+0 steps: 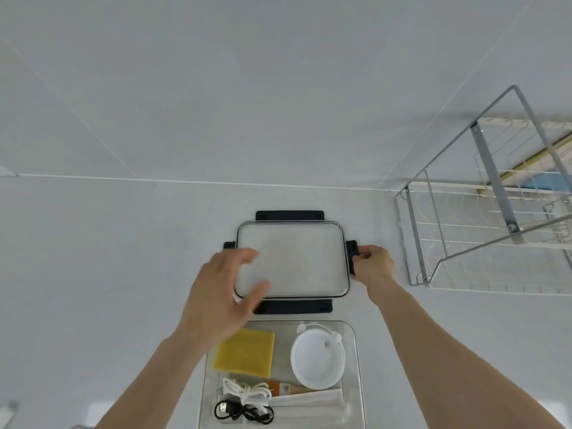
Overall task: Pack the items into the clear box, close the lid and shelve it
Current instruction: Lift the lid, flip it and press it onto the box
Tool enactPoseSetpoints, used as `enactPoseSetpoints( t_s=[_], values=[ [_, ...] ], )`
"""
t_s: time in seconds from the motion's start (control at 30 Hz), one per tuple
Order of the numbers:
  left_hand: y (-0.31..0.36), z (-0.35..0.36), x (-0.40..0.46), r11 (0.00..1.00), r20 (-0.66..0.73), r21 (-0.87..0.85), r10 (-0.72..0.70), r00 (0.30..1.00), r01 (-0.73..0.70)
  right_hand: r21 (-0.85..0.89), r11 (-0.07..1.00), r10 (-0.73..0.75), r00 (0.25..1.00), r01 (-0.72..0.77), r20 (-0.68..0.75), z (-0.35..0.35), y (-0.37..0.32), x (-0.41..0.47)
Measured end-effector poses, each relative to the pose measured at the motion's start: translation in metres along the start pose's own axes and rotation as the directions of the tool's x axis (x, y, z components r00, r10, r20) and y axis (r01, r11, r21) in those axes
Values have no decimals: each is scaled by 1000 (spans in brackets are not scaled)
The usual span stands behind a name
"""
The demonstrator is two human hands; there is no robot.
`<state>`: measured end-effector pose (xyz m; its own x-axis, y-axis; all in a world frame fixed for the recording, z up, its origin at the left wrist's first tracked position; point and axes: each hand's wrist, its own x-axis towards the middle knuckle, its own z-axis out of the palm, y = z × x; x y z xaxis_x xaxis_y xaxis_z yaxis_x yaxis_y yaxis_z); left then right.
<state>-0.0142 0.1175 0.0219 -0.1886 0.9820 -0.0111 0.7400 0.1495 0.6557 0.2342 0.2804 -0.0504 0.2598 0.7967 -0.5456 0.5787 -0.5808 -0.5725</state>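
Note:
The clear box (357,360) sits open at the near edge of the white table. Inside it lie a yellow sponge (247,351), a round white lid-like dish (317,359), a white cable (247,391), a black cable (244,411), a small brush (283,388) and white wrapped sticks (309,400). Just beyond the box rests its clear lid (297,261) with black latches. My right hand (373,263) grips the lid's right latch. My left hand (223,295) hovers over the lid's left end, fingers spread, blurred, holding nothing.
A metal wire shelf rack (495,218) stands at the right, its lower tier open toward the table. White walls rise behind the table. A small grey object (12,408) shows at the near left edge.

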Motion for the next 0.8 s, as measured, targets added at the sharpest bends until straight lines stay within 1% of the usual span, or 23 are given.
enactPoseSetpoints(
  t_s=[0.03,0.07,0.1,0.17,0.23,0.3,0.37,0.5,0.57,0.67,0.8],
  values=[
    [9,-3,-11,993,95,67,93,991,-99,43,999,13,1000,-13,2,-1,-1,-2],
    [14,-4,-21,975,186,135,152,971,-178,87,996,24,1000,-24,6,-2,-2,-4],
    [16,-2,-29,951,275,205,172,946,-233,121,992,33,999,-33,7,-2,-3,-5],
    [13,6,-44,893,404,336,152,902,-301,186,981,46,999,-48,11,-3,-3,-8],
    [2,15,-57,852,457,405,126,881,-332,265,962,59,998,-66,36,-5,-4,-14],
    [-10,22,-66,826,482,453,90,871,-336,359,930,67,996,-83,57,-7,-5,-20],
    [-17,25,-70,807,474,490,69,878,-328,444,891,67,995,-92,71,-11,-8,-27],
    [-18,24,-69,823,424,469,108,899,-320,539,840,22,997,-59,74,-18,-15,-40],
    [-18,21,-69,835,419,440,135,898,-331,559,828,7,998,-41,64,-21,-18,-46],
    [-16,18,-71,859,424,413,113,898,-303,575,817,12,999,-39,52,-24,-16,-54],
    [-18,20,-77,843,392,459,92,915,-281,591,804,41,998,-57,41,-23,-8,-61]
  ],
)
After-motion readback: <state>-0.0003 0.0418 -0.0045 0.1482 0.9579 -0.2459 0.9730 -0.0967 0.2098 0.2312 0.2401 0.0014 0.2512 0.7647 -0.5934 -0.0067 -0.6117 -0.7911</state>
